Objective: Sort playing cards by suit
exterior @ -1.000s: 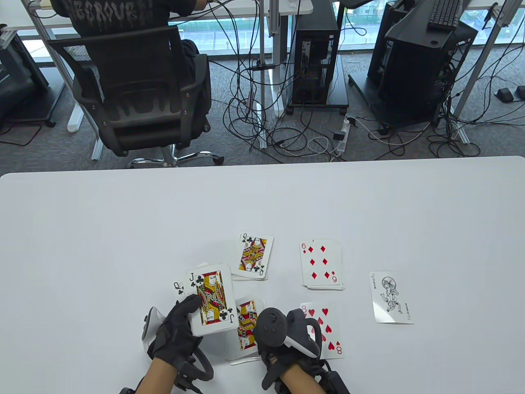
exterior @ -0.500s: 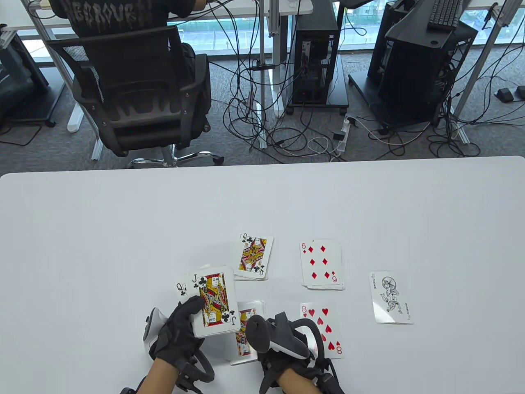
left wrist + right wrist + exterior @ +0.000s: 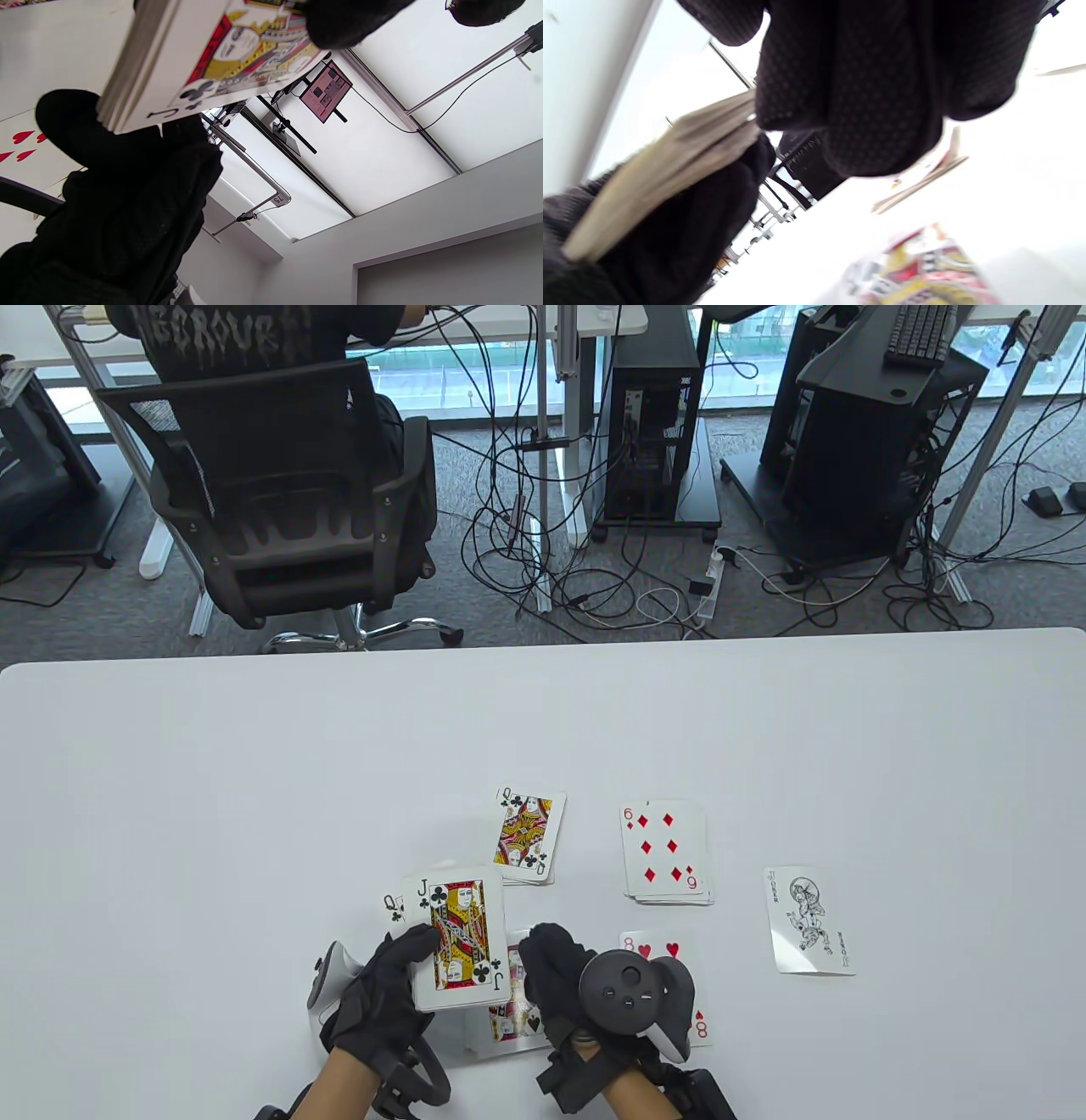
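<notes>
Office background: swivel chair (image 3: 280, 492), computer towers, loose cables on the carpet beyond the far edge of a white surface (image 3: 254, 780). All cards sit toward the near edge, around its middle.

Left hand (image 3: 382, 993) holds the unsorted deck (image 3: 458, 937) face up, fingers curled under it, thumb across the jack of clubs (image 3: 237, 51) on top. Face up so each suit reads before dealing; a queen corner peeks out on the deck's left side.

Right hand (image 3: 560, 976) is loosely curled, fingertips at the deck's right edge, gripping nothing that I can confirm. Right wrist view is blurred but shows the fingers against the card edges. Judged: about to peel off the jack.

Piles laid out apart so suits stay separate:
- queen of clubs pile (image 3: 526, 836), just beyond the deck
- six of diamonds pile (image 3: 666, 853), to its right
- eight of hearts pile (image 3: 670, 954), near edge, partly under the right hand
- a face-card pile (image 3: 513, 1022) below the deck, showing a spade pip
- joker (image 3: 810, 920), alone, farthest right

Likely destination for the jack: the clubs pile.
</notes>
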`<action>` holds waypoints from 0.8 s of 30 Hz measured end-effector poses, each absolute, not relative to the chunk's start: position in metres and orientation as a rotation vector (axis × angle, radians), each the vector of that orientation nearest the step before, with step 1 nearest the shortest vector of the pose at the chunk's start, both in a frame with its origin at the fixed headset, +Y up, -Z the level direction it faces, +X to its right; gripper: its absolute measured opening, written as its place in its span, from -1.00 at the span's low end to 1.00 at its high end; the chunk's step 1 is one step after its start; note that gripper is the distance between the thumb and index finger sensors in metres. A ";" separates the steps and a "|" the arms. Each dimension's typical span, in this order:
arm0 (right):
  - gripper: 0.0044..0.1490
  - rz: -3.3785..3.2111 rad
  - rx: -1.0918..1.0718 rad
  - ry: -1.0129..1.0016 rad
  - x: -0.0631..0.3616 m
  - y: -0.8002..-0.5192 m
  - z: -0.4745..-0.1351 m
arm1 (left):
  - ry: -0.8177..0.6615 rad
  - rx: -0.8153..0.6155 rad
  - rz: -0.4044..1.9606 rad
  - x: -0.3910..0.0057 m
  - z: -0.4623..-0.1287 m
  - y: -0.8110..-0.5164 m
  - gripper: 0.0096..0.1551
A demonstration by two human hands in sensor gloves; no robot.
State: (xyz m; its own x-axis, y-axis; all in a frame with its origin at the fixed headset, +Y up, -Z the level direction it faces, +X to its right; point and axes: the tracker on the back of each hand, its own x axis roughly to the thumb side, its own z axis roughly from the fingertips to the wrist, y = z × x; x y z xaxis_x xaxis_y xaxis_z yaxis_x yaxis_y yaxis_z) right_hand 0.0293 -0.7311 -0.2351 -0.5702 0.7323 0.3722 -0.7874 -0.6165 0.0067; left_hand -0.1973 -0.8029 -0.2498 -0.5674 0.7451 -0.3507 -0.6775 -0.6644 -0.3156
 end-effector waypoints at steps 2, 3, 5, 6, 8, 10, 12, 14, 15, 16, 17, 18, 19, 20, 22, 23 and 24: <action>-0.30 2.194 0.451 -0.165 0.025 -0.734 -0.234 | -0.190 -0.593 2.222 -0.195 -0.249 -0.803 -0.36; -0.20 2.210 0.477 -0.138 0.022 -0.736 -0.233 | -0.195 -0.598 2.220 -0.194 -0.249 -0.803 -0.35; -0.03 2.247 0.514 -0.129 0.016 -0.738 -0.231 | -0.205 -0.606 2.219 -0.192 -0.248 -0.802 -0.35; 0.01 2.260 0.525 -0.130 0.014 -0.738 -0.230 | -0.209 -0.608 2.218 -0.192 -0.248 -0.801 -0.35; 0.06 2.304 0.543 -0.168 0.010 -0.736 -0.227 | -0.219 -0.614 2.217 -0.190 -0.248 -0.801 -0.36; 0.04 2.336 0.557 -0.224 0.009 -0.734 -0.226 | -0.228 -0.617 2.220 -0.190 -0.248 -0.800 -0.36; 0.01 2.329 0.544 -0.235 0.010 -0.733 -0.226 | -0.235 -0.618 2.216 -0.189 -0.248 -0.800 -0.36; -0.07 2.271 0.500 -0.217 0.012 -0.734 -0.227 | -0.244 -0.624 2.211 -0.189 -0.248 -0.800 -0.36; -0.10 2.232 0.473 -0.197 0.013 -0.736 -0.228 | -0.248 -0.627 2.210 -0.189 -0.248 -0.800 -0.35; -0.14 2.202 0.460 -0.189 0.014 -0.737 -0.228 | -0.252 -0.630 2.214 -0.189 -0.248 -0.800 -0.35; -0.18 2.188 0.451 -0.188 0.015 -0.737 -0.229 | -0.256 -0.635 2.216 -0.189 -0.247 -0.800 -0.35; -0.24 2.171 0.434 -0.191 0.017 -0.737 -0.230 | -0.265 -0.642 2.212 -0.188 -0.248 -0.800 -0.35; -0.28 2.151 0.427 -0.187 0.018 -0.737 -0.231 | -0.273 -0.649 2.208 -0.188 -0.248 -0.801 -0.34; -0.34 2.140 0.422 -0.189 0.019 -0.737 -0.231 | -0.279 -0.654 2.210 -0.188 -0.248 -0.801 -0.34; -0.42 2.117 0.411 -0.204 0.022 -0.737 -0.232 | -0.292 -0.663 2.221 -0.186 -0.248 -0.800 -0.33; -0.45 2.104 0.404 -0.206 0.023 -0.738 -0.232 | -0.293 -0.665 2.223 -0.186 -0.248 -0.800 -0.33; -0.47 2.095 0.399 -0.208 0.023 -0.738 -0.233 | -0.294 -0.665 2.224 -0.186 -0.248 -0.800 -0.33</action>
